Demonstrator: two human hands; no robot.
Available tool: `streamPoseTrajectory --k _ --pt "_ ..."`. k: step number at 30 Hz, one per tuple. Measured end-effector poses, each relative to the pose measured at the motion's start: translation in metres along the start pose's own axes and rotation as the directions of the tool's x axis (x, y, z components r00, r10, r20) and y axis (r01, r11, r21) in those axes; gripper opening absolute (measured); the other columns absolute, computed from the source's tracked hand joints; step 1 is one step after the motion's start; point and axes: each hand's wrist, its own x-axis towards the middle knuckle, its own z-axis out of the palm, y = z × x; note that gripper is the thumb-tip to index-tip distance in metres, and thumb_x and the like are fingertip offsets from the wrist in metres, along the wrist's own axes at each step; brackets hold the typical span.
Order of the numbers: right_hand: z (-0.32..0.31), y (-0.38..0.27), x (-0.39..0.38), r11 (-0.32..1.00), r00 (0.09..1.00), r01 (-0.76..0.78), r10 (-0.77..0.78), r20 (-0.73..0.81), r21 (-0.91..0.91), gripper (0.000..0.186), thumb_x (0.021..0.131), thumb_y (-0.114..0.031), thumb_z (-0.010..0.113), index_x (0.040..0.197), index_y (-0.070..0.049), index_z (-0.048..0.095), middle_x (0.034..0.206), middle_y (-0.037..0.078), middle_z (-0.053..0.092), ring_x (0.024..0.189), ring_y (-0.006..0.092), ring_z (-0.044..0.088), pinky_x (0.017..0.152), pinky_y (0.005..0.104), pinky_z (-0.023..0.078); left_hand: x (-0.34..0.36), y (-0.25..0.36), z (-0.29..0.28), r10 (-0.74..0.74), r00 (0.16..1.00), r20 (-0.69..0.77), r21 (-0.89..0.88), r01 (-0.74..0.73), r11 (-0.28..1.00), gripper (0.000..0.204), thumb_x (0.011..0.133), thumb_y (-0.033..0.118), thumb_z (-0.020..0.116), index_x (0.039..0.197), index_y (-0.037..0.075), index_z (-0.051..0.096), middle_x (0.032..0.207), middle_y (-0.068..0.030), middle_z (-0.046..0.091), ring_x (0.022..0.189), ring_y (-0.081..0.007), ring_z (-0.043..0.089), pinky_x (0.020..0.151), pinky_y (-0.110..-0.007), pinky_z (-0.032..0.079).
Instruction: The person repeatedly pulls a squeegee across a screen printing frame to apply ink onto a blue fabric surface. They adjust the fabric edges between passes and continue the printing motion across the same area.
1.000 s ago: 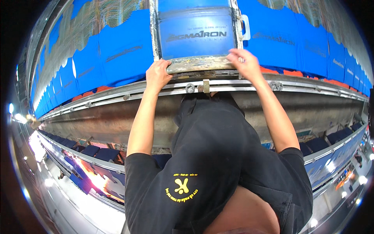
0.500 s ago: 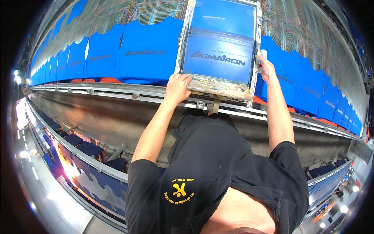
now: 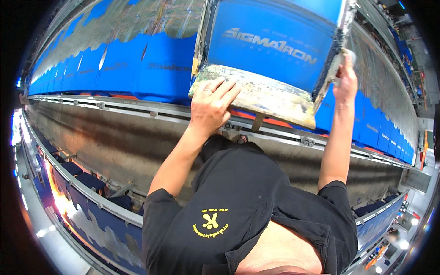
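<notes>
A screen printing frame with a see-through blue-looking mesh is raised and tilted above the long table. Ink stains cover its near bar. My left hand grips that bar near its left end, fingers laid over the top and the thumb low at the edge. On the right side of the frame, my right hand is closed round a pale handle-like piece, partly hidden by the fingers. Blue fabric pieces with dark lettering lie in a row on the table, to both sides of the frame.
A metal rail with small stops runs along the table's near edge, in front of my body. Behind me, another long table carries dark blue pieces. Bright orange light glares at its left part.
The frame has come up off the table and toward me, shifting and tilting to the right. Both hands have moved with it. My left hand now lies further over the near bar.
</notes>
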Motion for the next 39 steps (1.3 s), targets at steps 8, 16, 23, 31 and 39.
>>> streamPoseTrajectory --k 8,16,23,31,39 --pt "0.001 -0.163 -0.028 0.968 0.959 0.251 -0.246 -0.14 0.019 0.056 0.109 -0.053 0.06 0.128 -0.001 0.069 0.115 0.012 0.075 0.103 0.0219 0.07 0.09 0.0403 0.056 0.054 0.07 -0.059 0.141 0.928 -0.344 0.152 -0.093 0.984 0.049 0.079 0.006 0.075 0.126 0.018 0.078 0.135 0.0015 0.072 0.126 -0.0243 0.065 0.107 -0.044 0.049" --pt "-0.013 -0.146 -0.029 0.982 0.98 0.184 -0.178 -0.091 0.051 0.052 0.108 -0.05 0.063 0.129 -0.003 0.068 0.112 0.011 0.076 0.1 0.0198 0.07 0.088 0.0391 0.056 0.044 0.084 -0.052 0.101 0.96 -0.262 0.101 -0.076 0.992 0.054 0.076 0.005 0.076 0.129 0.016 0.076 0.133 -0.001 0.073 0.124 -0.0261 0.065 0.105 -0.046 0.049" --pt "-0.011 -0.057 -0.021 0.996 0.989 -0.044 0.054 0.138 -0.073 0.042 0.108 -0.046 0.065 0.126 -0.009 0.071 0.1 0.006 0.078 0.075 0.0109 0.069 0.062 0.0244 0.05 0.001 0.043 0.009 0.005 1.0 0.001 -0.101 -0.005 0.995 0.058 0.07 0.006 0.076 0.128 0.014 0.074 0.127 -0.0062 0.073 0.118 -0.0303 0.068 0.103 -0.046 0.051" --pt "-0.03 0.053 -0.001 0.948 0.964 -0.263 0.264 -0.019 -0.178 0.037 0.101 -0.032 0.078 0.123 -0.002 0.074 0.105 0.006 0.077 0.091 0.0141 0.071 0.077 0.0307 0.054 -0.047 0.001 0.081 -0.132 0.986 0.099 -0.27 0.155 0.95 0.041 0.073 0.006 0.076 0.113 0.016 0.077 0.11 -0.0044 0.072 0.11 -0.0285 0.067 0.097 -0.045 0.048" --pt "0.025 0.064 0.003 0.82 0.965 -0.24 0.261 -0.033 -0.519 0.054 0.095 -0.046 0.08 0.128 -0.004 0.072 0.097 0.0 0.068 0.081 0.01 0.06 0.069 0.028 0.047 -0.06 -0.041 0.084 -0.262 0.936 0.234 -0.329 0.329 0.885 0.041 0.075 -0.002 0.074 0.114 0.011 0.078 0.112 -0.0091 0.076 0.109 -0.0329 0.069 0.096 -0.044 0.052"
